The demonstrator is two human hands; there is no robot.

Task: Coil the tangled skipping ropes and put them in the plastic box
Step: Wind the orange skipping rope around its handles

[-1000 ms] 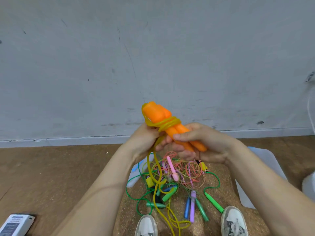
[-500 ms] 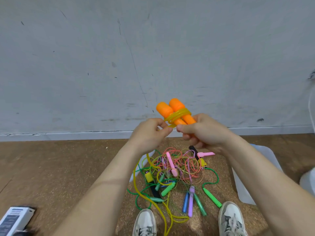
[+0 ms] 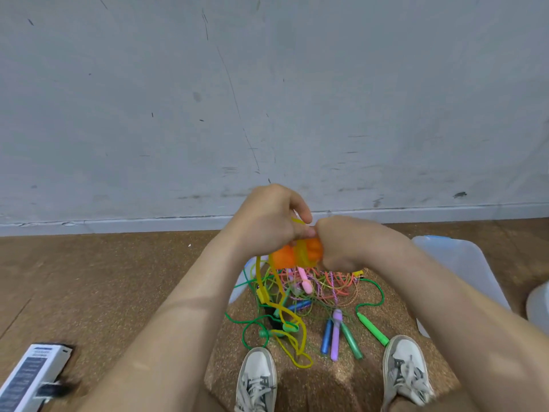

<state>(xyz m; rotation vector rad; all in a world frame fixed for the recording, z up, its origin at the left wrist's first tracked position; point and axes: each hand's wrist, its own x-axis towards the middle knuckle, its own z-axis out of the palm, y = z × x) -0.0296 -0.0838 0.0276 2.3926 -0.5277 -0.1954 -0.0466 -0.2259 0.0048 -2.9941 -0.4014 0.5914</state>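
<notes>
Both hands meet in front of me over the floor. My right hand (image 3: 353, 245) grips the two orange handles (image 3: 285, 256) of a skipping rope, whose yellow cord (image 3: 303, 252) is wound around them. My left hand (image 3: 267, 221) pinches that yellow cord just above the handles. The loose cord hangs down to the floor (image 3: 292, 343). Below lies a tangle of ropes (image 3: 320, 286) with pink, purple, blue and green handles. The translucent plastic box (image 3: 463, 263) sits at the right, partly behind my right forearm.
A grey wall with a white skirting board closes the far side. My two white shoes (image 3: 258, 379) stand at the bottom, either side of the pile. A white and black carton (image 3: 29, 373) lies at the bottom left. A white object (image 3: 539, 307) shows at the right edge.
The orange handles have tipped from pointing up to lying low between my hands. My left hand has risen over them with the yellow cord, and more cord is lifted off the floor.
</notes>
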